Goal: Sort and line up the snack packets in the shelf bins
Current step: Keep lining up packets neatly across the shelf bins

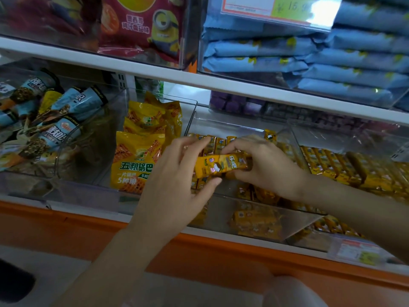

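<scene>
A small orange-yellow snack packet [221,166] lies sideways above a clear plastic bin [254,207] on the lower shelf. My left hand [177,185] pinches its left end between thumb and fingers. Gripping the right end is my right hand [265,167]. Behind the held packet, a row of like packets [212,142] stands upright at the back of the bin. More of them [256,222] lie loose at the bin's front.
Left of the bin are yellow rice-crust bags [137,160], then blue cone packets [59,129]. To the right lies a bin of yellow packets [354,169]. Blue packets [309,54] and red bags [143,25] fill the upper shelf. An orange shelf edge [199,255] runs below.
</scene>
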### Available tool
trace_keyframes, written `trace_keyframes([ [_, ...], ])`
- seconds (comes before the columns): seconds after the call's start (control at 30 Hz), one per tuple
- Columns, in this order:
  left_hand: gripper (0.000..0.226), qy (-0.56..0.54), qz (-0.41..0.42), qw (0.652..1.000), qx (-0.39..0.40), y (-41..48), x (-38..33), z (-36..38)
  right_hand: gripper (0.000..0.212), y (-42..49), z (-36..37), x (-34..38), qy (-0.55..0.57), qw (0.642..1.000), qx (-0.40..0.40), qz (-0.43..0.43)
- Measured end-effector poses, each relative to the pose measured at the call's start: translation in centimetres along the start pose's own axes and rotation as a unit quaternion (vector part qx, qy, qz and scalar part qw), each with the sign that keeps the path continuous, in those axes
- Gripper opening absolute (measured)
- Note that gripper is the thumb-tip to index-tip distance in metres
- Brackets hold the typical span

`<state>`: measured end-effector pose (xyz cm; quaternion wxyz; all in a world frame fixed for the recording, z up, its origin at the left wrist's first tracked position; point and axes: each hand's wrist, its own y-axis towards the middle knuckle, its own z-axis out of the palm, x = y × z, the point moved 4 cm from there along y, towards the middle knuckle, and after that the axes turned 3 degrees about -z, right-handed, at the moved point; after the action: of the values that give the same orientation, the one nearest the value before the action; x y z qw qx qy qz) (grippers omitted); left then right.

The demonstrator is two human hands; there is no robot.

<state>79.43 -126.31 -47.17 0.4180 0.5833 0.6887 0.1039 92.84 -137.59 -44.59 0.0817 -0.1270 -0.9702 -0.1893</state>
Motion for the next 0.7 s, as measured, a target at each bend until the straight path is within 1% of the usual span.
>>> trace_keyframes([
  [0.07,0.055,0.019,0.005,1.000,0.009,0.4,-0.1,0.3,0.035,-0.2,-0.9,1.0,0.012,0.999,-0.026,-0.029],
  [0.17,0.040,0.005,-0.001,1.000,-0.005,0.7,-0.3,0.4,0.039,-0.5,-1.7,1.6,0.030,0.998,-0.041,-0.036],
  [0.2,0.036,-0.004,-0.012,1.000,-0.017,0.8,-0.3,0.3,0.043,-0.6,-1.9,1.6,0.039,0.998,-0.050,-0.010],
  [0.23,0.033,-0.013,-0.026,0.999,-0.032,0.8,-0.4,0.1,0.049,-0.7,-2.0,1.3,0.065,0.995,-0.060,0.044],
  [0.27,0.031,-0.020,-0.039,0.998,-0.047,0.9,-0.4,0.0,0.055,-0.8,-2.1,0.8,0.119,0.983,-0.062,0.125],
  [0.3,0.031,-0.024,-0.049,0.997,-0.061,0.9,-0.4,0.0,0.056,-1.0,-2.0,0.4,0.211,0.951,-0.052,0.219],
  [0.33,0.031,-0.026,-0.058,0.996,-0.070,1.0,-0.5,0.1,0.053,-1.1,-1.5,0.1,0.335,0.893,-0.034,0.298],
  [0.37,0.031,-0.030,-0.062,0.995,-0.074,1.0,-0.7,0.3,0.046,-1.2,-1.0,0.0,0.460,0.816,-0.015,0.349],
  [0.4,0.032,-0.035,-0.060,0.995,-0.075,1.1,-0.9,0.5,0.038,-1.2,-0.5,0.0,0.550,0.748,-0.007,0.372],
  [0.43,0.033,-0.042,-0.057,0.995,-0.073,1.1,-1.1,0.7,0.030,-1.1,-0.3,-0.1,0.602,0.701,-0.008,0.382],
  [0.47,0.036,-0.047,-0.055,0.995,-0.067,1.1,-1.2,1.0,0.024,-1.0,-0.1,-0.3,0.627,0.674,-0.015,0.389],
  [0.5,0.040,-0.049,-0.057,0.995,-0.058,0.9,-1.2,1.2,0.021,-0.8,-0.1,-0.5,0.640,0.660,-0.025,0.393],
  [0.53,0.043,-0.050,-0.060,0.996,-0.047,0.7,-1.1,1.3,0.021,-0.6,-0.1,-0.8,0.643,0.655,-0.038,0.394],
  [0.57,0.046,-0.046,-0.058,0.997,-0.034,0.4,-1.0,1.3,0.024,-0.4,0.0,-1.5,0.637,0.659,-0.054,0.396],
  [0.6,0.047,-0.039,-0.048,0.998,-0.020,-0.1,-0.9,1.2,0.028,-0.1,0.0,-2.2,0.613,0.679,-0.070,0.398],
  [0.63,0.045,-0.026,-0.032,0.999,-0.006,-0.6,-0.7,1.0,0.029,0.0,0.0,-3.1,0.565,0.719,-0.080,0.398],
  [0.7,0.038,0.017,0.010,1.000,0.017,-1.5,-0.6,0.7,0.026,0.4,0.5,-5.1,0.433,0.809,-0.079,0.390],
])
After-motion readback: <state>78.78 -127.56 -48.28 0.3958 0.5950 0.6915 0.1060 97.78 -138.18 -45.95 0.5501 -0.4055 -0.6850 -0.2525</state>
